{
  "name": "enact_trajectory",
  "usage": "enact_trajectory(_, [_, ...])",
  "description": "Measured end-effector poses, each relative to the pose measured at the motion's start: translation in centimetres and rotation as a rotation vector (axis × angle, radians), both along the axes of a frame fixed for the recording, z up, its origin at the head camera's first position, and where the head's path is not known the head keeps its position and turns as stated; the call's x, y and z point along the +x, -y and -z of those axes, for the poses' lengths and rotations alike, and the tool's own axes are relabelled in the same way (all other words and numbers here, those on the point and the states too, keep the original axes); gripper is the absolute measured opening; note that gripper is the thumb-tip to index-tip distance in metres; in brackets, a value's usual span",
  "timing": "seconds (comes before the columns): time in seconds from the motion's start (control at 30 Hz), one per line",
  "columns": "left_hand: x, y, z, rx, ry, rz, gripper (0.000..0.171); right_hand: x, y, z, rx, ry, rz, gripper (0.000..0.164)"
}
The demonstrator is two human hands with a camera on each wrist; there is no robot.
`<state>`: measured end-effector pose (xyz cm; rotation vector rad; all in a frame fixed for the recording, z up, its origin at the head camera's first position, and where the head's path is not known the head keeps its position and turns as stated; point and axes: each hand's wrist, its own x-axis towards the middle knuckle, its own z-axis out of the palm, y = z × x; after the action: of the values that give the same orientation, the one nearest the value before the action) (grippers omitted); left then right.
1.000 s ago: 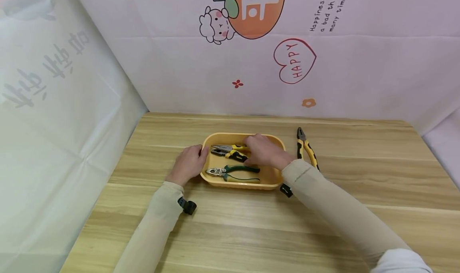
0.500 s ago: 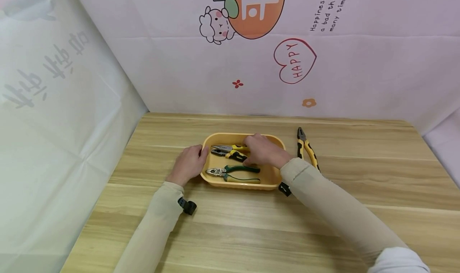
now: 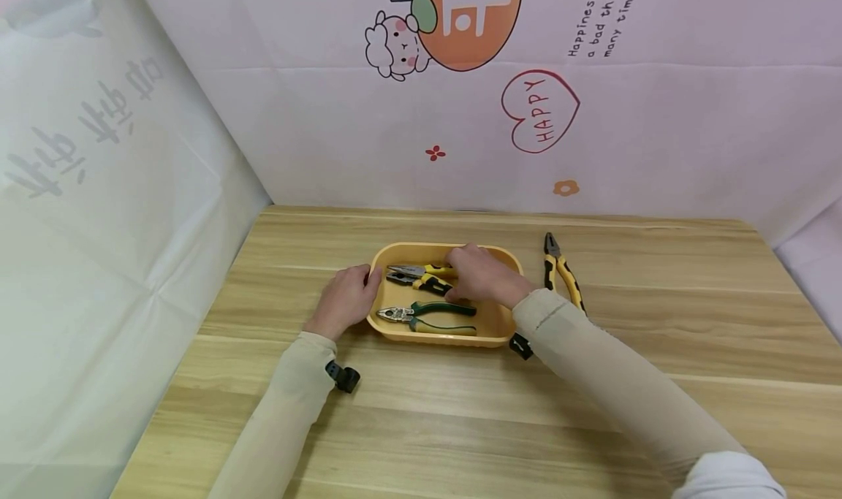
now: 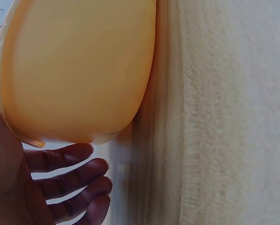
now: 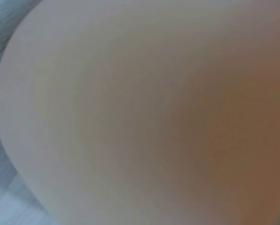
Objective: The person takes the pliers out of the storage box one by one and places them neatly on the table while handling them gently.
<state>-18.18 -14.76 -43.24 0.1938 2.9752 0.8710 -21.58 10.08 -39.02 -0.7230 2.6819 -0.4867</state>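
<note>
A yellow-orange box (image 3: 495, 322) stands at the centre of the head frame, holding three pliers: green-handled pliers (image 3: 411, 314) along its lower side, and above them long-nose pliers (image 3: 409, 271) beside black-jawed pliers (image 3: 430, 285), both with yellow-and-black handles. The left hand (image 3: 345, 299) grips the box's left end, thumb at the rim, fingers along the outer wall. The right hand (image 3: 485, 276) reaches inside, fingers bent down over the yellow-and-black handles; whether they close on one I cannot tell. Yellow-handled pliers (image 3: 553, 250) lie outside, right of the box, on the wooden table (image 3: 427, 426). Compared with half a second ago, box, pliers and hands appear unmoved.
</note>
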Motion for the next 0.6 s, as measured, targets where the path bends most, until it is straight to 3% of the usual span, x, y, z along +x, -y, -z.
enact_trajectory(0.27, [-0.03, -0.01, 0.07, -0.001, 0.003, 0.001, 0.044, 0.26, 0.08, 0.12, -0.004, -0.005, 0.017, 0.028])
enact_trajectory(0.6, [-0.02, 0.03, -0.05, 0.005, 0.01, 0.006, 0.043, 0.16, 0.03, 0.13, 0.0, 0.008, 0.004, 0.029])
